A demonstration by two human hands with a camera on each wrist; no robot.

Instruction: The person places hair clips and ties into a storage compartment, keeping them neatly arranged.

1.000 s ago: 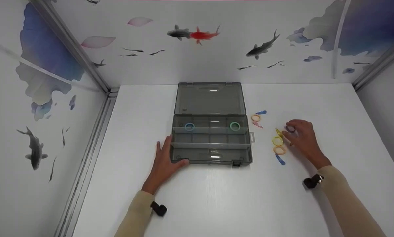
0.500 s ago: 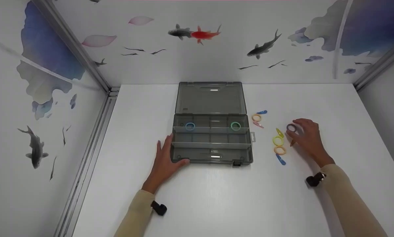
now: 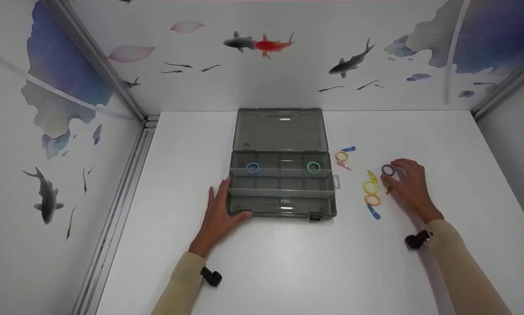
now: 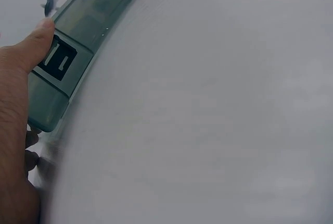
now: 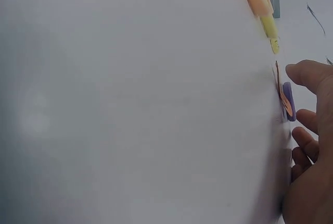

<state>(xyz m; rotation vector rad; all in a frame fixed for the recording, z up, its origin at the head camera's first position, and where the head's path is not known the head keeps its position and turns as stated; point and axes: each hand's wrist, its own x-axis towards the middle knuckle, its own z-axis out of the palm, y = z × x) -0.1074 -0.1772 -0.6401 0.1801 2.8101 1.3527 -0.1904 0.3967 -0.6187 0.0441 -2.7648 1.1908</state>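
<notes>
1. The right hand (image 3: 409, 183) has drawn a little to its own right over the last second, away from the yellow clip (image 3: 372, 176). The purple ring (image 5: 292, 101) now shows much more fully between its fingertips.
2. The ring lies on the desk (image 3: 288, 262), beyond the right side of the box and well apart from it. Its place looks almost the same as before, so in my judgement it is not lifted at this moment.
3. The thumb and forefinger of this hand stand apart, one at each side of the ring. If a fingertip touches it, I cannot tell. An orange clip (image 3: 389, 190) is just beside the ring, under the hand.
4. The left hand (image 3: 218, 218) has not changed. Its fingers are stretched along the left side of the box (image 3: 255, 183) and its thumb lies on the front edge; I judge that it steadies the box.
5. The box is open. In its back row are a blue ring (image 3: 247, 167) at the left and a green ring (image 3: 307, 167) at the right, both as before.
6. For the work, this change is small: the purple ring is within reach of the fingers, but remains outside the box.
</notes>
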